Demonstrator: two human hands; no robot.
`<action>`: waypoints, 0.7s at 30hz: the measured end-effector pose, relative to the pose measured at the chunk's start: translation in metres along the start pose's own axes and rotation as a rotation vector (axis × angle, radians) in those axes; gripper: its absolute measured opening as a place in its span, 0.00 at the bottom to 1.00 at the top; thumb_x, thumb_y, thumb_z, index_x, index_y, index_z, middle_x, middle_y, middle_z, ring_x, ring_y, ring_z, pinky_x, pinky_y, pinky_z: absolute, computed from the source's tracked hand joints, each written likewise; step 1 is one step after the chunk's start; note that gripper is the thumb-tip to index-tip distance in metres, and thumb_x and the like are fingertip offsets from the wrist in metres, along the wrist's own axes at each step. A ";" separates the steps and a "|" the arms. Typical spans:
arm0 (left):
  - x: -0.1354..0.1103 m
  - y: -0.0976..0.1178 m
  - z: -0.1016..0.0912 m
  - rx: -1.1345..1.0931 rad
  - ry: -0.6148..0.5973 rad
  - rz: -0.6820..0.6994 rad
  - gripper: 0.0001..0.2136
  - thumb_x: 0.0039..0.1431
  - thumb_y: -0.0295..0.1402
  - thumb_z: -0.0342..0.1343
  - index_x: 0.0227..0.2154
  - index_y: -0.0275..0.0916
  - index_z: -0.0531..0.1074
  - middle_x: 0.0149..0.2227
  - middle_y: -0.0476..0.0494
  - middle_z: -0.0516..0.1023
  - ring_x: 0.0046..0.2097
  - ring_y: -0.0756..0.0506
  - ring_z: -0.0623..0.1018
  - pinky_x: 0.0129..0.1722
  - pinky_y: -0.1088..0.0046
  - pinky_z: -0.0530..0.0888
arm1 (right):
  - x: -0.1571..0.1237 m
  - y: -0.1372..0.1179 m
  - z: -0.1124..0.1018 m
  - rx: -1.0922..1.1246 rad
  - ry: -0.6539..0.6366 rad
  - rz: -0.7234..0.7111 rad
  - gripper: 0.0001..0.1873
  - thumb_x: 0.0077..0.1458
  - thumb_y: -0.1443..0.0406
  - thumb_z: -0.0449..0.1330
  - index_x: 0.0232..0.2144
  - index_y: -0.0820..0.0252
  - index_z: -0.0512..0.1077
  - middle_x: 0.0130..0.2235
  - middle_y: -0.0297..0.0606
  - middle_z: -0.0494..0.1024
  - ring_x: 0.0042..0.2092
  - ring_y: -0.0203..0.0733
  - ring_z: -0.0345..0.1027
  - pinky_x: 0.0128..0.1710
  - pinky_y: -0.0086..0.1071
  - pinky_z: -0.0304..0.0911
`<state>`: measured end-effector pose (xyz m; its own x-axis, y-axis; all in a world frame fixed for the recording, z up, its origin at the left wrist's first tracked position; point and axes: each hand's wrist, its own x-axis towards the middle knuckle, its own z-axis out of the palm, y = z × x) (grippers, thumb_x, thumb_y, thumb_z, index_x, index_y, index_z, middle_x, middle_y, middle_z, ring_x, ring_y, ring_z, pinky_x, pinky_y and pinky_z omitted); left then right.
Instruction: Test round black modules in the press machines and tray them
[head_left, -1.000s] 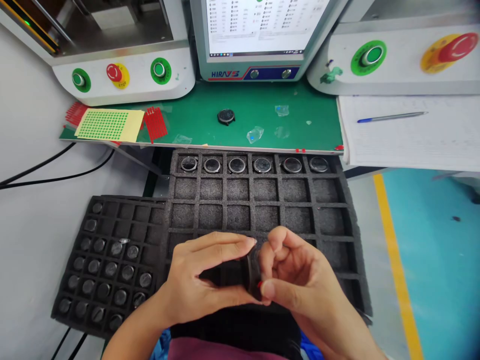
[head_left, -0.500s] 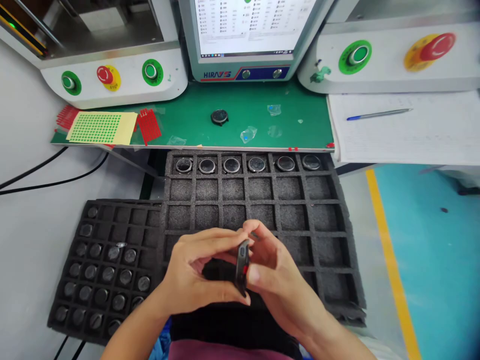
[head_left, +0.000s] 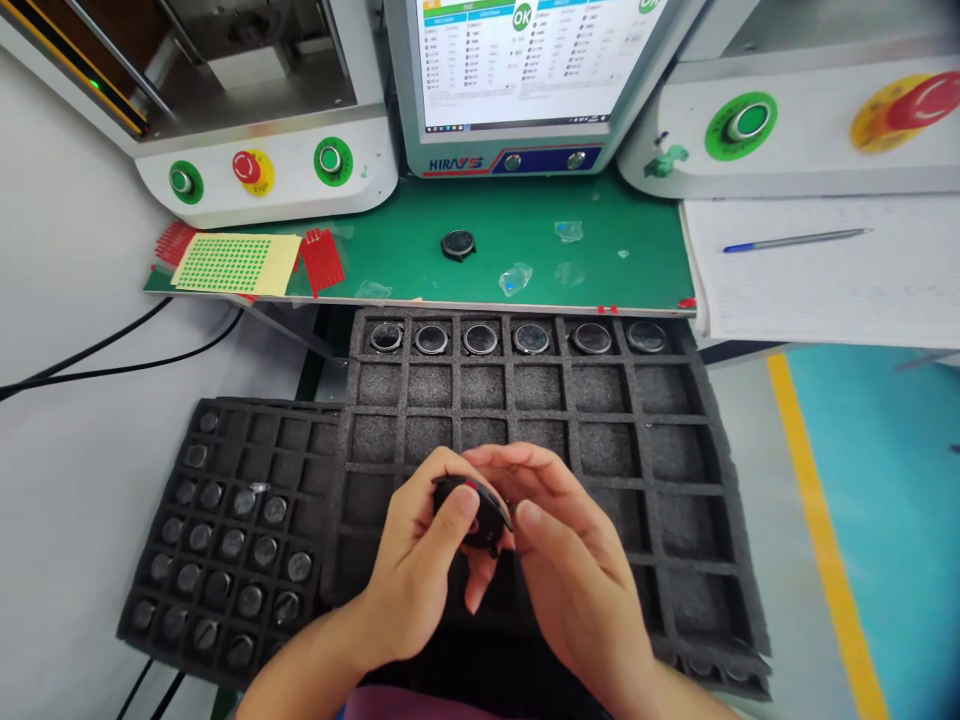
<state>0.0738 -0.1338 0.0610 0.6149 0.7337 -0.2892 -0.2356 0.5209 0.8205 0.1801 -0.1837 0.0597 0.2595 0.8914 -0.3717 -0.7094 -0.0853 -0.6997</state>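
A black, strapless watch case (head_left: 491, 522) is held tilted above the foam tray (head_left: 574, 468), with a small red patch near its upper edge. My left hand (head_left: 420, 545) is closed on it, thumb pressed across the near face. On the other side, my right hand (head_left: 574, 560) curls its fingers behind the upper edge, and its thumb is at the right rim. The fingers hide part of the case. Several round watches (head_left: 532, 338) with shiny rims lie in the tray's far row. Another black watch case (head_left: 458, 244) lies on the green shelf (head_left: 405, 225).
At the left sits a smaller foam tray (head_left: 259, 430) with several round parts. The shelf bears a sheet of green dots (head_left: 229, 265), red strips (head_left: 323, 262) and clear film pieces (head_left: 515, 279). Behind are a monitor (head_left: 517, 90) and machine buttons (head_left: 330, 160). A pen (head_left: 799, 240) rests on papers (head_left: 832, 290).
The watch case has turned from edge-on to show a broad dark face, and my left thumb has moved onto it. Green OK marks now show on the monitor. The view has shifted slightly.
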 end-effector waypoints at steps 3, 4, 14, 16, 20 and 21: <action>-0.005 0.000 0.001 0.268 0.020 0.084 0.11 0.68 0.40 0.48 0.35 0.39 0.67 0.25 0.52 0.68 0.20 0.56 0.65 0.15 0.84 0.62 | -0.002 0.001 0.006 0.035 -0.057 0.075 0.11 0.56 0.58 0.63 0.42 0.49 0.76 0.39 0.36 0.78 0.31 0.36 0.70 0.20 0.22 0.67; -0.007 0.001 0.001 0.358 0.008 0.110 0.11 0.69 0.39 0.47 0.35 0.39 0.67 0.24 0.52 0.67 0.21 0.55 0.65 0.17 0.83 0.63 | -0.002 0.001 0.007 0.033 -0.055 0.091 0.11 0.55 0.57 0.64 0.41 0.50 0.76 0.37 0.35 0.78 0.29 0.34 0.68 0.19 0.21 0.65; -0.008 0.008 0.000 0.825 -0.117 0.349 0.08 0.67 0.28 0.44 0.45 0.40 0.65 0.44 0.40 0.76 0.42 0.45 0.78 0.39 0.70 0.75 | -0.005 0.009 0.021 0.037 0.177 0.065 0.07 0.48 0.61 0.62 0.31 0.53 0.79 0.29 0.34 0.78 0.27 0.35 0.67 0.26 0.26 0.66; -0.008 0.005 0.000 0.871 -0.108 0.392 0.10 0.65 0.25 0.44 0.47 0.40 0.64 0.46 0.38 0.76 0.46 0.44 0.78 0.43 0.69 0.76 | -0.004 0.012 0.023 0.010 0.229 0.062 0.07 0.47 0.61 0.62 0.29 0.54 0.79 0.30 0.36 0.79 0.32 0.39 0.72 0.32 0.30 0.69; -0.007 -0.005 -0.004 0.892 -0.109 0.443 0.12 0.65 0.26 0.43 0.50 0.39 0.63 0.46 0.36 0.77 0.46 0.44 0.79 0.44 0.66 0.77 | -0.003 0.015 0.026 -0.021 0.271 0.010 0.07 0.46 0.62 0.59 0.26 0.54 0.78 0.30 0.36 0.80 0.34 0.42 0.73 0.35 0.34 0.68; -0.007 -0.008 -0.005 0.891 -0.106 0.465 0.12 0.66 0.27 0.43 0.50 0.39 0.63 0.46 0.36 0.77 0.46 0.44 0.79 0.44 0.66 0.77 | -0.003 0.016 0.026 -0.027 0.290 -0.015 0.07 0.46 0.63 0.59 0.26 0.55 0.77 0.30 0.36 0.80 0.34 0.42 0.73 0.35 0.34 0.68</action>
<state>0.0676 -0.1413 0.0542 0.6794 0.7155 0.1624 0.1526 -0.3543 0.9226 0.1506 -0.1762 0.0660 0.4488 0.7287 -0.5174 -0.6877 -0.0882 -0.7207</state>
